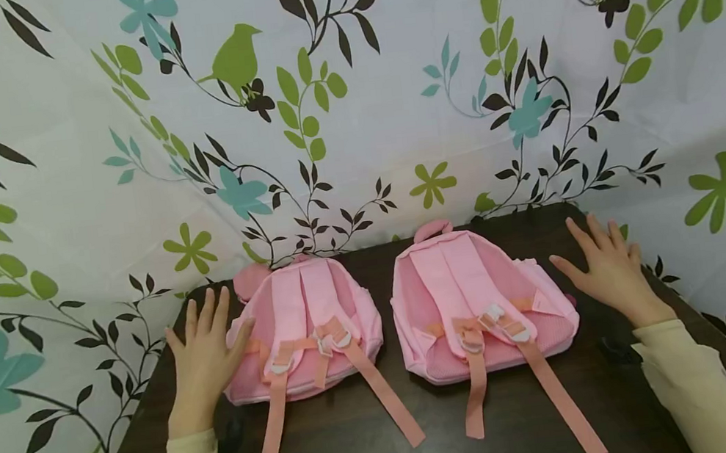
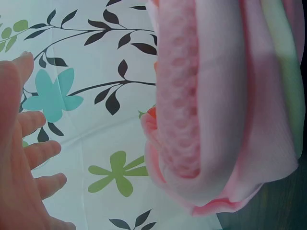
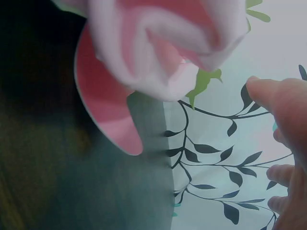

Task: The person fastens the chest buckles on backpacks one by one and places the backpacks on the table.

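Two small pink backpacks lie side by side on a dark table, strap side up. My left hand (image 1: 203, 361) is spread beside the left backpack (image 1: 363, 307), its thumb overlapping the bag's edge in the head view. In the left wrist view, the fingers (image 2: 43, 154) stand apart from the bag's padded side (image 2: 220, 120). To the right of the right backpack (image 1: 404, 303), my right hand (image 1: 614, 274) is held with fingers spread and nothing in them. The right wrist view shows a pink flap (image 3: 108, 108) under that bag.
Orange webbing straps (image 1: 388, 401) trail from both bags toward the front of the dark table (image 1: 333, 444). A white curtain (image 1: 379, 129) with leaves, flowers and birds stands along the back and both sides. A rounded pink piece (image 1: 251, 281) shows behind the left bag.
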`<state>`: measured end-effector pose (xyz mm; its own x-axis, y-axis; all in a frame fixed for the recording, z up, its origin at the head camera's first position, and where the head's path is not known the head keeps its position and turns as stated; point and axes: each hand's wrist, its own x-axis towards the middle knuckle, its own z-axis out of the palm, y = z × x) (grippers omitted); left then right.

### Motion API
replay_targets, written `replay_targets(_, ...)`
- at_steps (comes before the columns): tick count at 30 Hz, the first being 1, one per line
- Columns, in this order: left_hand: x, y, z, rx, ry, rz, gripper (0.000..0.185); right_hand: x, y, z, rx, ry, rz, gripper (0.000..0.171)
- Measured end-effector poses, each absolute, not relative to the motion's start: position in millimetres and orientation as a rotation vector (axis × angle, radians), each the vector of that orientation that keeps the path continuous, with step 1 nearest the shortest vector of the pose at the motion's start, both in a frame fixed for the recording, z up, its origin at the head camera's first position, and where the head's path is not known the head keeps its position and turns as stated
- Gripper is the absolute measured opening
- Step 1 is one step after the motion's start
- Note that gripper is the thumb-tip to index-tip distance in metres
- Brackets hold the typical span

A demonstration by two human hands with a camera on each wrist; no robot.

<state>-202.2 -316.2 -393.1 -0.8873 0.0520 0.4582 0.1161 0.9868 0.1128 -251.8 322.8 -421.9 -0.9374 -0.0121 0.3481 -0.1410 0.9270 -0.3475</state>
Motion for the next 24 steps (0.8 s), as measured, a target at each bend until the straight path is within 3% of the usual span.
replay_targets(16,-204,-310,-392,-0.133,-2.669,-0.194,0.076,-250,323,-417,0.138,-2.755,0.503,0.084)
replay_targets(24,-203,-281,-401,-0.272,-2.699,-0.326,0.075,-245,324,-421,0.2,-2.79,0.563,0.083)
